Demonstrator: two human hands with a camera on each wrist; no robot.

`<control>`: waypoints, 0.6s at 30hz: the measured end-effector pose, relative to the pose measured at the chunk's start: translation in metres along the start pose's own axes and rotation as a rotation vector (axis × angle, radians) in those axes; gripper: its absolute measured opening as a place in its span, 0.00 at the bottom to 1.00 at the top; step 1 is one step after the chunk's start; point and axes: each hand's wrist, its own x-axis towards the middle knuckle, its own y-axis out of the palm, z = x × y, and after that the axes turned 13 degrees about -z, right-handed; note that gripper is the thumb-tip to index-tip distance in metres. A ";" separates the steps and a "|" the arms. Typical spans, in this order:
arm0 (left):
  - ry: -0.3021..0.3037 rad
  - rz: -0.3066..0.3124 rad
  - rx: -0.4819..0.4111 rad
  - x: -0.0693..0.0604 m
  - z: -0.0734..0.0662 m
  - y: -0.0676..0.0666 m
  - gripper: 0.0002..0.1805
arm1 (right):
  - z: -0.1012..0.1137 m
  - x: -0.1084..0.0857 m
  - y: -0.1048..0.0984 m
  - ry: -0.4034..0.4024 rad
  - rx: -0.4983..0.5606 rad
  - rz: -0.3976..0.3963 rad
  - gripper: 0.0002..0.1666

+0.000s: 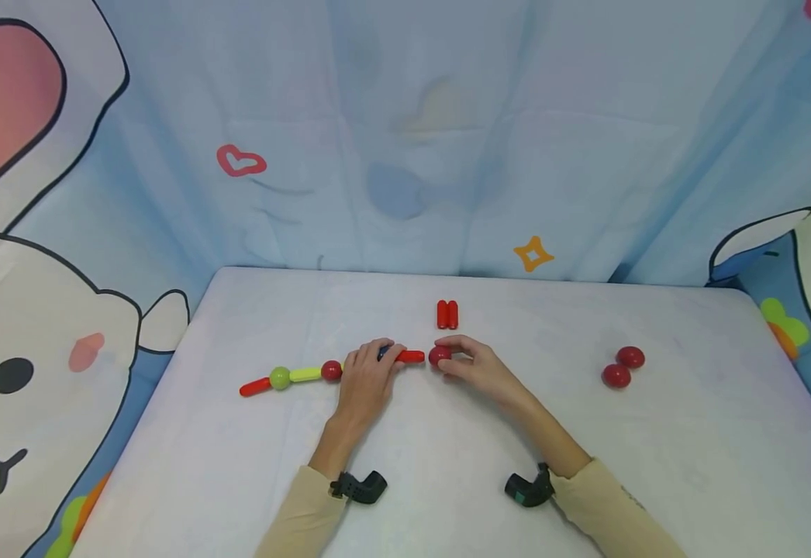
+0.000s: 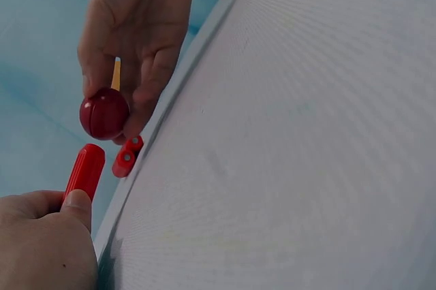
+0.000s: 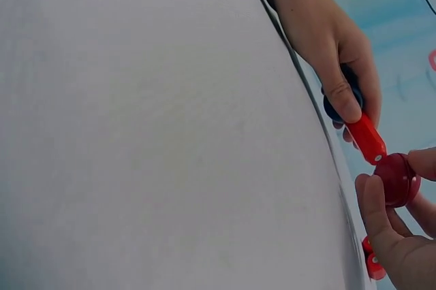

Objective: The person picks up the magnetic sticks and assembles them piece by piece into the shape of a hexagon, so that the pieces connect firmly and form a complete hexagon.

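Head view shows a white-covered bench (image 1: 447,496), on which two bare hands work over the middle of the far half. Left hand (image 1: 366,380) has its grip closed around a chain (image 1: 305,374), which reaches from the hand toward the left edge of the bench. From that side, the chain begins with a red rod (image 1: 255,387), then come a green ball (image 1: 280,378), a yellow-green rod and a dark red ball (image 1: 332,370); the next part is hidden under the hand. Past the fingers, a dark blue ball (image 1: 382,353) and a red end rod (image 1: 412,356) appear, and the thumb presses near where these two meet.

Right hand (image 1: 475,368) pinches a single red ball (image 1: 440,356) between thumb and fingers. This ball is just beside the free tip of the end rod; in the left wrist view a narrow gap separates them. The right wrist view shows a small silvery dot on this tip.

Nearer to the far edge, two loose red rods (image 1: 442,315) lie side by side. Toward the right edge, two spare red balls (image 1: 616,377) rest together. Behind the far edge hangs a pale blue curtain (image 1: 587,155) with printed figures.
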 end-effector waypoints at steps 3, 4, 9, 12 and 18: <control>-0.003 -0.007 -0.006 -0.001 0.000 0.000 0.19 | 0.000 0.001 0.003 -0.005 -0.007 0.002 0.28; -0.003 -0.010 -0.007 -0.001 0.000 0.000 0.19 | 0.000 0.001 0.004 -0.009 -0.006 0.005 0.28; -0.001 -0.027 -0.016 -0.001 0.000 0.001 0.18 | 0.002 0.001 0.007 -0.016 -0.009 0.001 0.27; 0.003 -0.049 -0.030 -0.001 0.001 0.002 0.18 | 0.003 0.000 0.007 -0.018 -0.018 -0.006 0.26; 0.023 -0.089 -0.045 -0.001 0.002 0.001 0.20 | 0.005 -0.002 0.006 -0.048 -0.034 0.017 0.25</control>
